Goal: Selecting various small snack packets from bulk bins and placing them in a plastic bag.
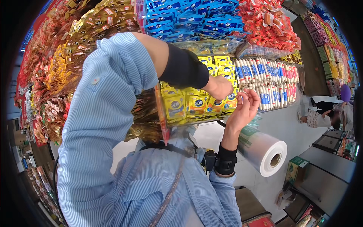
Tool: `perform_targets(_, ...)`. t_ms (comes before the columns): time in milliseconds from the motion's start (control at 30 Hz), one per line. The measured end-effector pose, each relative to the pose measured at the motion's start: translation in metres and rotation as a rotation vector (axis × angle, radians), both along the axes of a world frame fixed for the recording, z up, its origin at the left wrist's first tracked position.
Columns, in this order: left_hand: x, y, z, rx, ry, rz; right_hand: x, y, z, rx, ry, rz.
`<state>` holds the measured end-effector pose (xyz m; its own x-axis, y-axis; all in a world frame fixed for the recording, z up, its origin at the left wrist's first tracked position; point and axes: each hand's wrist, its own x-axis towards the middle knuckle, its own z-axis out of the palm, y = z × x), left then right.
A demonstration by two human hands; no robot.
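My left hand (pixel 220 87) reaches over a clear-walled bin of yellow snack packets (pixel 196 103), back of the hand up. Its fingertips point down among the packets at the right side, and whether they grip one is hidden. My right hand (pixel 247 105) is raised at the bin's front right corner, palm turned inward and fingers loosely curled, with nothing visible in it. Just beyond it stand rows of white stick-shaped wrapped snacks (pixel 265 96) with blue or pink labels. Both wrists wear black bands.
Blue packets (pixel 188 21) and red-wrapped snacks (pixel 269 28) fill bins behind. Gold packets (pixel 105 21) are heaped at left. A roll of clear plastic bags (pixel 262 150) juts out below my right hand. People (pixel 330 115) are at far right. A brown stool (pixel 251 203) stands bottom right.
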<state>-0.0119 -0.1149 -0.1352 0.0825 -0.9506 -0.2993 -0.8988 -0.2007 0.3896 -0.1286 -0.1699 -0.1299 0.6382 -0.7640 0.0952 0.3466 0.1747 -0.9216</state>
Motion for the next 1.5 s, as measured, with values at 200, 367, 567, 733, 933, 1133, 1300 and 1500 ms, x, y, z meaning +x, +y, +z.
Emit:
perform_targets(200,0.04,0.004,0.033,0.114,-0.18,0.068,0.002,0.0,-0.008,0.043,-0.01,0.073)
perform_targets(367,0.06,0.03,0.006,0.254,-0.179,0.056,0.01,0.008,-0.001,0.033,0.019,0.122)
perform_targets(567,0.064,0.037,-0.017,0.399,-0.13,0.167,0.022,0.007,-0.004,0.049,0.0,0.183)
perform_targets(733,0.06,0.035,-0.003,0.459,-0.163,0.137,0.028,0.008,-0.01,0.05,-0.004,0.225)
perform_targets(933,0.061,0.043,0.017,0.46,-0.292,0.059,0.035,0.009,-0.007,0.034,0.022,0.257)
perform_targets(1133,0.06,0.045,0.066,0.317,-0.253,0.168,0.041,0.011,-0.009,0.047,0.001,0.264)
perform_targets(1300,0.057,0.083,0.112,-0.24,-0.243,0.005,0.045,0.016,-0.005,0.009,0.069,0.253)
perform_targets(1500,0.039,0.108,0.157,-0.328,-0.154,-0.005,0.045,0.02,0.008,0.007,0.164,0.535)
